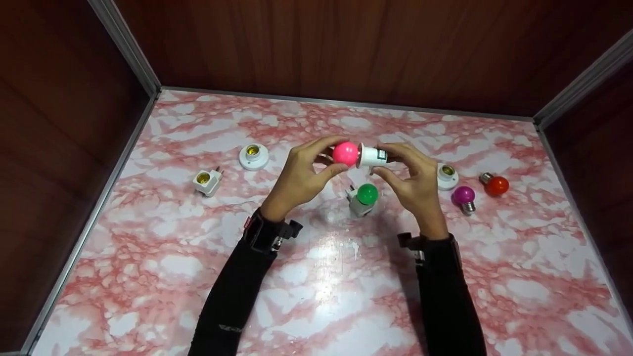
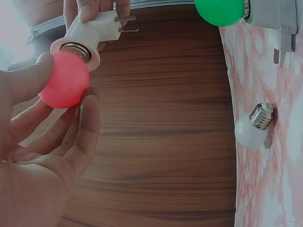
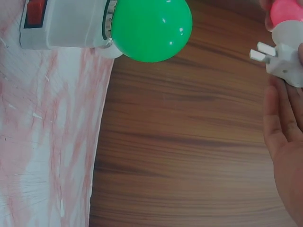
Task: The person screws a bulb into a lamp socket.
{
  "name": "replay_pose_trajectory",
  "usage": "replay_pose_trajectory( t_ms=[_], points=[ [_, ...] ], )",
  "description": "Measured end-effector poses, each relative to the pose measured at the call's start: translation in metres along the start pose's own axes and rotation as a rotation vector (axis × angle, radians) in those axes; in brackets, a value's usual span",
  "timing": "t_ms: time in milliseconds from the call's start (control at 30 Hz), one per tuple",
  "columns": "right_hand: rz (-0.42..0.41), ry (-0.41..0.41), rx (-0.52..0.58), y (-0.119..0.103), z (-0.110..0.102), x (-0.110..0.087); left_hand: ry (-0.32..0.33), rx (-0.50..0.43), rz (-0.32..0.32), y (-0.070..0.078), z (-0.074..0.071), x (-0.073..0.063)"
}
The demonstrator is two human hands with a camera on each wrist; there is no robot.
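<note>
In the head view, my left hand (image 1: 306, 173) pinches a pink light bulb (image 1: 345, 154) between thumb and fingers. My right hand (image 1: 414, 175) grips a white plug-in lamp socket (image 1: 372, 156), its mouth turned left toward the bulb. The left wrist view shows the bulb's metal screw base lined up with the socket's mouth, part of its thread still visible, and two flat prongs (image 2: 128, 24) sticking out behind. Both hands are raised above the marbled table. Below them stands a green bulb (image 1: 367, 194) fitted in a white plug-in socket with a red switch (image 3: 35, 12).
Left on the table (image 1: 316, 296) are a plug-in socket (image 1: 207, 184) and a round lamp holder (image 1: 253, 159). Another round holder (image 1: 447, 182), a purple bulb (image 1: 464, 195) and a red bulb (image 1: 496, 186) lie right. A white bulb (image 2: 248, 133) shows in the left wrist view. Wooden panels surround the table.
</note>
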State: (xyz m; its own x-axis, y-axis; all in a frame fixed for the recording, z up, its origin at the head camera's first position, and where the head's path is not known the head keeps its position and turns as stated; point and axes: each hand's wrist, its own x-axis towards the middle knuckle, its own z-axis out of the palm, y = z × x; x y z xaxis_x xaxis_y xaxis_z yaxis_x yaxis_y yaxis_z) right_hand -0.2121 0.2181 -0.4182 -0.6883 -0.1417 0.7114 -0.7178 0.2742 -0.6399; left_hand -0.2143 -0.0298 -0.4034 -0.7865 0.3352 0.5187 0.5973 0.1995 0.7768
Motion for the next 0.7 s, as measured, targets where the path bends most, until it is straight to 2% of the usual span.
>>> replay_pose_trajectory(
  t_ms=[267, 700],
  points=[
    [0.021, -0.013, -0.015, -0.0006, -0.0018, -0.0014, -0.005, 0.005, 0.008, 0.0017, 0.0000, -0.0007],
    [0.087, -0.035, 0.048, -0.0017, -0.0026, -0.0008, 0.016, 0.017, 0.010, -0.0017, 0.0019, 0.0009]
  ],
)
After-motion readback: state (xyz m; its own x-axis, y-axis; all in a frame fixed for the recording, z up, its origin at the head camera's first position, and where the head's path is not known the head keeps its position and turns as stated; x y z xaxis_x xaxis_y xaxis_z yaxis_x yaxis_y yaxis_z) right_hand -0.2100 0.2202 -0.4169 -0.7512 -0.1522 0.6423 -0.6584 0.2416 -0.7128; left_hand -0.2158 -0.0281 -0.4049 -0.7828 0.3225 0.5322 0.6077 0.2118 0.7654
